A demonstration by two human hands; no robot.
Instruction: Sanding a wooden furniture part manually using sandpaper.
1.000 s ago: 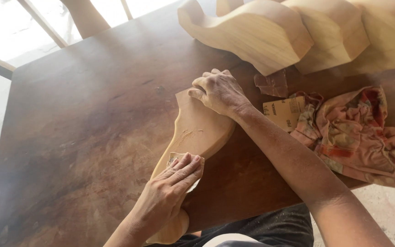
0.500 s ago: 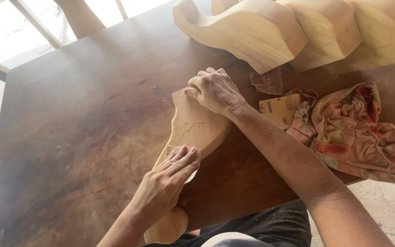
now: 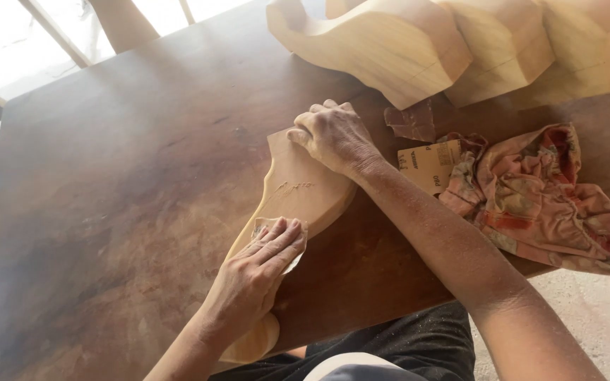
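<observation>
Left hand [image 3: 255, 271] is pressing a folded sandpaper scrap [image 3: 285, 229] flat onto the curved wood piece [image 3: 298, 194], near table edge. Right hand [image 3: 335, 135] is clamping down on its far end, fingers curled over. Pencil marks mid-face aren't sanded off yet; far half is looking untouched. Spare sandpaper sheets [image 3: 428, 164] and cloth [image 3: 538, 201] are lying right.

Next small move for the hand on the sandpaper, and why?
Probably slide the left hand and its sandpaper up the curved wooden piece toward the scuffed patch. That patch looks unsanded just ahead of the paper, and the right hand pins the far end.
</observation>
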